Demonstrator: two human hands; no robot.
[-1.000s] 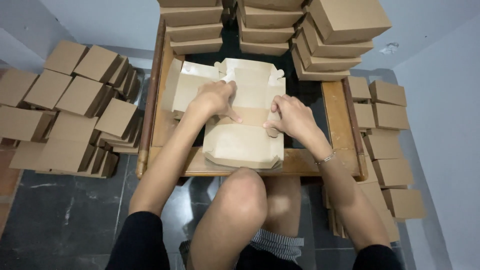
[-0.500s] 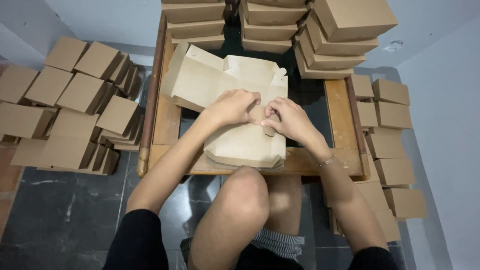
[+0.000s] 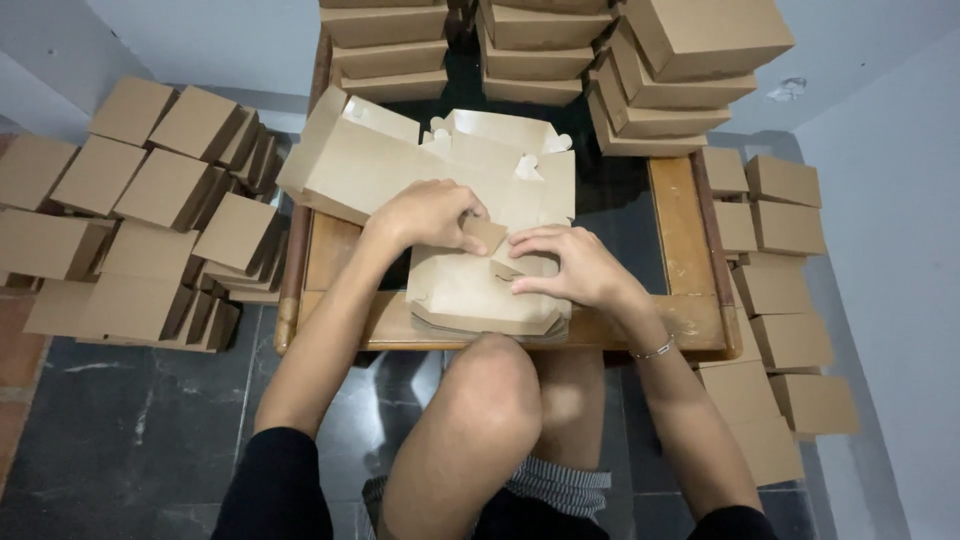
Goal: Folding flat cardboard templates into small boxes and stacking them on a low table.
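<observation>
- At 9 o'clock, folded brown boxes [image 3: 150, 200] lie in a loose heap on the dark stone floor [image 3: 120, 440], matte and square-edged.
- The left hand [image 3: 428, 213] pinches a small cardboard tab [image 3: 487, 233] between thumb and fingers, closed narrow on it.
- The flat carton blank [image 3: 470, 290] sits at the centre of the wooden worktop [image 3: 690, 310], on a thin stack of like blanks, with one big panel [image 3: 350, 160] lifted toward 11 o'clock. It looks light, thin, stiff along its creases and easily bent; best taken by its tabs and fold lines.
- The right hand [image 3: 575, 270] presses flat on the blank, fingers spread and grasping nothing; a thin bracelet [image 3: 655, 350] circles the wrist.
- At 12 to 1 o'clock, 3 stacks of finished boxes [image 3: 680, 60] rise; at 3 o'clock, more boxes [image 3: 780, 260] line the floor.
</observation>
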